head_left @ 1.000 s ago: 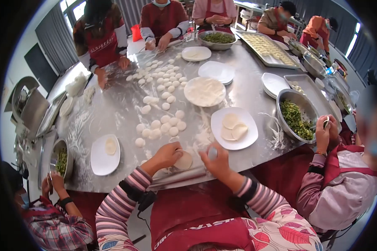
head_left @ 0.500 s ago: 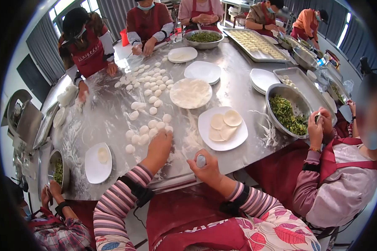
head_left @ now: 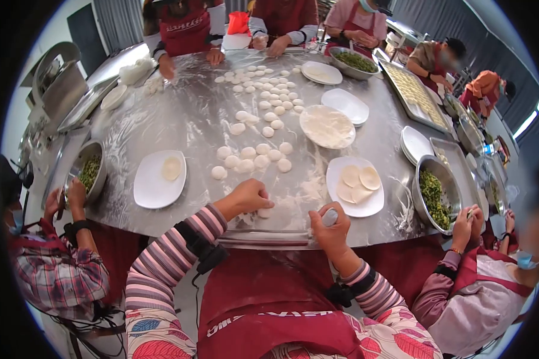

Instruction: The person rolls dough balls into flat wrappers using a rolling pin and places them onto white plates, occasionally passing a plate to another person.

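My left hand [head_left: 247,197] is closed, its fingertips pinching a small round dough piece [head_left: 265,212] low over the floured table near its front edge. Wrapped in my right hand [head_left: 332,230] is a rolling pin [head_left: 329,216], with its rounded end poking out above the fist. Several flattened dough pieces [head_left: 245,166] lie in a cluster beyond my left hand. Behind my right hand sits a white plate [head_left: 370,209] bearing several thin round dough wrappers [head_left: 348,175].
A floury round plate [head_left: 327,127] and more white plates stand farther back. A steel bowl of green filling [head_left: 435,194] is at the right, another [head_left: 90,170] at the left. A white plate [head_left: 153,194] holds one wrapper. Co-workers [head_left: 461,239] surround the steel table [head_left: 179,119].
My left hand has drawn back from the dough cluster towards the table's front edge, now pinching a dough piece. My right hand still grips the rolling pin. The view has turned left.
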The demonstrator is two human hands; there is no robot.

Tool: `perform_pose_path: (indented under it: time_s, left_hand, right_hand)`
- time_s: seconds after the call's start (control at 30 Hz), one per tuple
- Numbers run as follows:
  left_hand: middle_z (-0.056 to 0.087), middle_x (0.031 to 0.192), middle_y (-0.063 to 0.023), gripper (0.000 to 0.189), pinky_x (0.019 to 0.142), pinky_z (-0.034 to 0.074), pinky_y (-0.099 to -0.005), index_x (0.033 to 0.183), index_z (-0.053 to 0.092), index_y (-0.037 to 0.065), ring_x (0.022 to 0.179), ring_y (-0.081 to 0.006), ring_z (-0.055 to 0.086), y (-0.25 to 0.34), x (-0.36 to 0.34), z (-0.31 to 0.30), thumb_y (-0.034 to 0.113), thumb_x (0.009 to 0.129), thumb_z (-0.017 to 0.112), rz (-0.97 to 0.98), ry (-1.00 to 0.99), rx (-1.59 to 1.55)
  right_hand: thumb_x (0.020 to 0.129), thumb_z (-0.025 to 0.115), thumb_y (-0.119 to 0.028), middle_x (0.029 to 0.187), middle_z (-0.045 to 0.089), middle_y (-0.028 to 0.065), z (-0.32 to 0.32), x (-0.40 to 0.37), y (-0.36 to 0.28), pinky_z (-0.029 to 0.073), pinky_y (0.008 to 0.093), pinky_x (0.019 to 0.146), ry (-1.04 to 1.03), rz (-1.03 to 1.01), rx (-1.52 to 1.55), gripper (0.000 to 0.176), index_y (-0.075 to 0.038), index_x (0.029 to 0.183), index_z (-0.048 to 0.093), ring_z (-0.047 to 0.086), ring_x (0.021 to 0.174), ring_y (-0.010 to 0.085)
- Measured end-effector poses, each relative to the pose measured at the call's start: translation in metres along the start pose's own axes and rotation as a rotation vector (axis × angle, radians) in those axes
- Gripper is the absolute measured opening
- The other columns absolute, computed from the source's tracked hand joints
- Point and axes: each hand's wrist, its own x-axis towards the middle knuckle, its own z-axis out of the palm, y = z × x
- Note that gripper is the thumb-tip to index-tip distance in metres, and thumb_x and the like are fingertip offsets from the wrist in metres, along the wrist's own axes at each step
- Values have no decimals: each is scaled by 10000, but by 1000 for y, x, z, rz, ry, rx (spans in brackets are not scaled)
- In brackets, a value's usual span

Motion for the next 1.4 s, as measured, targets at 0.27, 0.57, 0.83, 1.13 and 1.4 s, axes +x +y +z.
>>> perform_pose_path:
  time_s: [0.27,0.57,0.83,1.13,1.4]
  left_hand:
    - [627,677,-101,132,594,461,-302,768,634,0,634,-172,592,15,10,29,108,692,634,123,23,-177]
    - [629,748,-162,155,656,466,-368,760,619,9,711,-297,608,6,2,32,151,698,605,154,33,-48]
    - [625,752,-163,157,641,456,-377,797,605,1,706,-286,605,1,-10,11,143,732,591,162,-16,-28]
    - [613,729,-163,151,660,459,-364,796,585,-2,711,-292,597,2,-1,20,135,736,596,235,40,41]
    - [622,760,-164,185,662,461,-372,831,599,5,731,-289,605,4,8,15,162,733,608,195,37,85]
  right_hand:
    - [692,711,-97,565,532,108,39,59,10,427,331,483,114,-159,-183,227,-41,726,493,527,481,265]
    - [701,699,-150,579,549,146,32,47,19,430,387,495,133,-105,-256,250,-15,796,512,567,534,333]
    - [699,702,-144,589,548,157,12,16,14,426,399,501,33,34,-139,258,-8,793,504,551,541,349]
    - [699,701,-157,596,557,152,32,47,16,439,389,512,130,-127,-278,268,-1,810,513,559,533,327]
    - [702,698,-152,600,563,155,50,67,25,429,397,495,130,-98,-195,256,-15,812,512,565,547,349]
